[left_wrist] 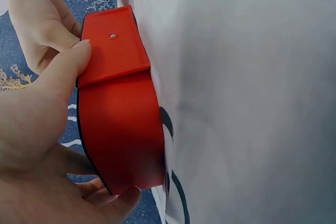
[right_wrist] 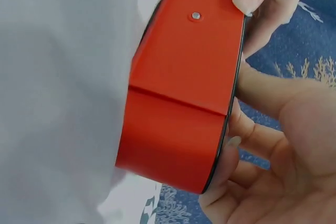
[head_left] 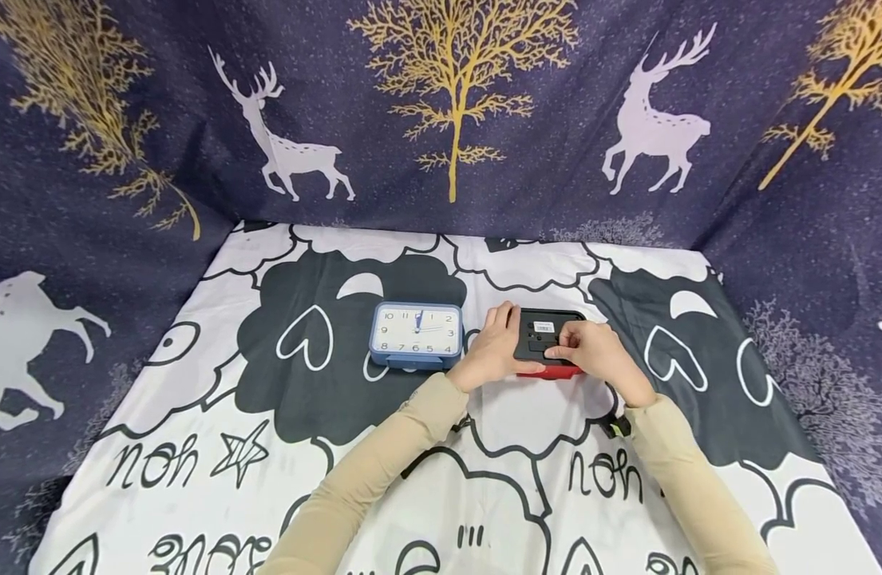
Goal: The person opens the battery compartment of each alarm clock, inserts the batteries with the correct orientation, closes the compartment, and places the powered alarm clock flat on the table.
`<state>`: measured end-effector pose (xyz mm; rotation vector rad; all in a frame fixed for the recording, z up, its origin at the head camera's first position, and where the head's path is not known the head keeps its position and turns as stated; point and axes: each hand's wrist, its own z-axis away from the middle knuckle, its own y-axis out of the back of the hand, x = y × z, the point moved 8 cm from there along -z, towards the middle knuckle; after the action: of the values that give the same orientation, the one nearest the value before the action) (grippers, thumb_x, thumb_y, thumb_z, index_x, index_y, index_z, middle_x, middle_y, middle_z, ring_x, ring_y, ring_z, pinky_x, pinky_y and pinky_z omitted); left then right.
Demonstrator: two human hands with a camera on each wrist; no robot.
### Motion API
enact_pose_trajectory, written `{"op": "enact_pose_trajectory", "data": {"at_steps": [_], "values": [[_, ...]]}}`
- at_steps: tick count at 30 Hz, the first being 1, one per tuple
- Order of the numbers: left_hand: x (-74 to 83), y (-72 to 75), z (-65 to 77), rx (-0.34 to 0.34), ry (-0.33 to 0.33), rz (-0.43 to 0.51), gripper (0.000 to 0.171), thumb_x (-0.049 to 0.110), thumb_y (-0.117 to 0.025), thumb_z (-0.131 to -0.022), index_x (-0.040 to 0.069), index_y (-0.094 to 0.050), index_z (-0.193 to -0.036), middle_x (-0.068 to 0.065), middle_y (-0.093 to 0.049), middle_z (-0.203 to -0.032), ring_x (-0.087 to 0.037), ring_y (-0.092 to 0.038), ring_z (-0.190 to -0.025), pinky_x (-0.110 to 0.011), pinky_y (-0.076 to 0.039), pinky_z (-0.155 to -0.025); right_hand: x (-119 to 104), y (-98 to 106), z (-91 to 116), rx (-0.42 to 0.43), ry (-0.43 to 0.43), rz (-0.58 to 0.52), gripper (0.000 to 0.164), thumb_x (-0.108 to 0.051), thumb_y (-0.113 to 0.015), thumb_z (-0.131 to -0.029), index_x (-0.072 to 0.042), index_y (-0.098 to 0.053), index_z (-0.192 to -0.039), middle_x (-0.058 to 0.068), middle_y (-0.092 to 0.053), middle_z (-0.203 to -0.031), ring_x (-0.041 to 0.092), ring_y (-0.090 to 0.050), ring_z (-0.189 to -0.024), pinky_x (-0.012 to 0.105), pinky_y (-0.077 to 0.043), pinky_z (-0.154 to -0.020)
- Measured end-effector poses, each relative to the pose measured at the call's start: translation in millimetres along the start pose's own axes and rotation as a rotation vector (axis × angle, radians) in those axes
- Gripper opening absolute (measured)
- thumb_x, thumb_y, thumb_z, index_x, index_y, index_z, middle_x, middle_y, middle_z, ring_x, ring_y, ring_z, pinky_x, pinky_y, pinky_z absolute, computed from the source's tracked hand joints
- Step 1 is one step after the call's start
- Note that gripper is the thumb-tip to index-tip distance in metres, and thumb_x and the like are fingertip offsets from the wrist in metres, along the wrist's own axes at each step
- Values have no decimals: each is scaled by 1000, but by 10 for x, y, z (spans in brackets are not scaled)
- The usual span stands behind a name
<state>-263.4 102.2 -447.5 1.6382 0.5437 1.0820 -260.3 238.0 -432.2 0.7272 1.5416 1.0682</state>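
Observation:
A red alarm clock (head_left: 551, 372) lies with its black back (head_left: 534, 327) facing up, a white label and small controls on it. My left hand (head_left: 492, 347) grips its left side, thumb along the red near edge and fingers at the far side. Bent over the back's right part is my right hand (head_left: 595, 350), thumb and curled fingers at the lower back and right edge. What its fingertips work on there is hidden, so I cannot tell. In the left wrist view, the red casing (left_wrist: 121, 124) shows between the left thumb and fingers.
To the left of my left hand sits a blue alarm clock (head_left: 416, 331), its white dial facing up. A black-and-white patterned cloth (head_left: 426, 511) covers the table. Dark blue curtains (head_left: 527, 176) with deer and trees close in the back and sides.

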Motion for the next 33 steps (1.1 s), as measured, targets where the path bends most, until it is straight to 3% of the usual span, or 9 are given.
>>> {"op": "enact_pose_trajectory", "data": {"at_steps": [10,17,22,33], "values": [[-22,24,-17,39,-17,34,106,58,-75,-74,-3,-31,-148,-15,-32,-148,-26,-35,-129,-32,-52,-94,38,-11,-49,-67,-107,21,33,-29,-79,-78,-11,-56,-64,-5,-49,-51,15,-46,-49,28,-35,-51],[-50,7,-42,36,-11,37,104,57,-76,-73,0,-32,-147,-15,-34,-146,-26,-35,-129,-30,-48,-99,65,-36,-175,-274,-291,86,42,-38,-80,-77,-13,-54,-56,-3,-50,-57,17,-47,-57,28,-37,-56],[-44,5,-49,25,-13,32,104,58,-76,-73,0,-32,-148,-15,-34,-146,-26,-35,-128,-29,-46,-101,153,-2,-189,-303,-390,86,44,-44,-83,-72,-14,-54,-60,-3,-48,-60,16,-46,-58,28,-37,-53],[-57,15,-20,26,-21,88,103,54,-77,-74,-1,-31,-148,-15,-33,-147,-26,-36,-128,-32,-49,-98,216,-7,-140,-185,-236,10,48,-44,-81,-72,-16,-44,-60,-9,-33,-51,16,-41,-53,29,-33,-56]]}}
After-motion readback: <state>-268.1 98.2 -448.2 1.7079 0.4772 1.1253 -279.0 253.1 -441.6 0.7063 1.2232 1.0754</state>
